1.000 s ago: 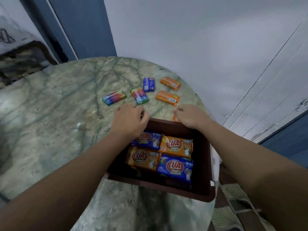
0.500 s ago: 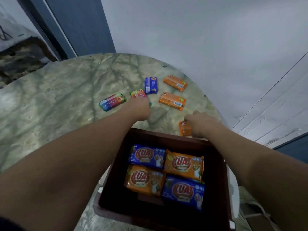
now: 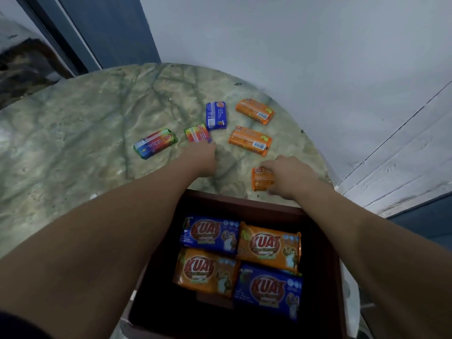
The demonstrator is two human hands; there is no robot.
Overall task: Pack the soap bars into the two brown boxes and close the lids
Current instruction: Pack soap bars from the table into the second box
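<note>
An open brown box sits at the near table edge with several KUAT soap packets lying flat inside. My right hand grips a small orange soap bar on the table just beyond the box. My left hand reaches over the near end of a multicoloured bar, fingers curled onto it and partly hidden. Loose on the table are another multicoloured bar, a blue bar and two orange bars. Only one box is in view.
The round marble table stretches bare to the left. A white wall stands close behind its far right edge, and a dark blue door lies at the back left. The box overhangs the table's near edge.
Both hands left the box's far rim and reached forward. The left went to the multicoloured bar, the right onto the small orange bar. The view tipped down onto the box.
</note>
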